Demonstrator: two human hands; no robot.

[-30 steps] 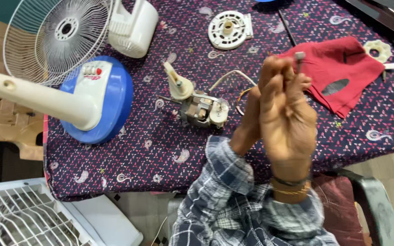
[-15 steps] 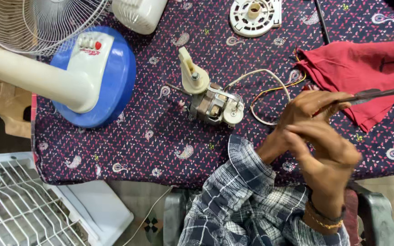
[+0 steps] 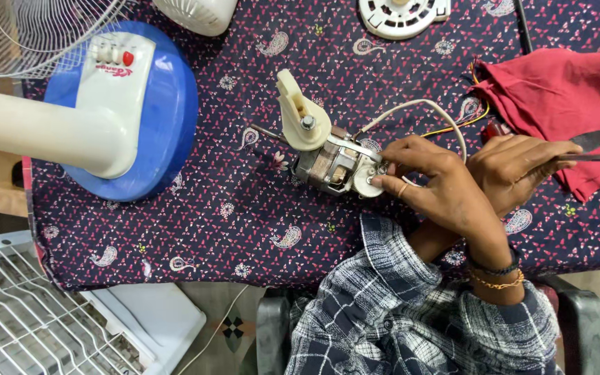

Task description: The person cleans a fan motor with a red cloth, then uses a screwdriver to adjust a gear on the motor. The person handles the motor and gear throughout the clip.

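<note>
Far left: wire fan guard (image 3: 29,35) at top corner, cream fan pole (image 3: 36,128) running to a blue round fan base (image 3: 168,118) with a white switch panel (image 3: 116,83) on it. Base sits on the patterned dark tablecloth (image 3: 196,229), overhanging the table's left edge. Below the table edge, a white wire rack (image 3: 22,312) on the floor.

Centre: small fan motor (image 3: 331,167) lying on the cloth, cream plastic gear piece (image 3: 300,114) on its upper left, white cable (image 3: 425,107) looping off to the right. White vented round cover (image 3: 401,14) at top edge, well apart from the motor.

Left hand (image 3: 432,184) reaches over to the motor's right end, fingertips (image 3: 383,167) pinched narrow and touching the round white end of the motor; cannot tell if they grip a small part. Ring on one finger.

Right hand (image 3: 515,167) just behind the left, partly hidden by it, fingers curled tight round a screwdriver (image 3: 595,156) whose shaft points right over the red cloth (image 3: 564,97). Bracelets on the wrist (image 3: 498,274), plaid sleeves (image 3: 411,312) below. Red cloth lies at the right, touching coloured wires (image 3: 463,125).
</note>
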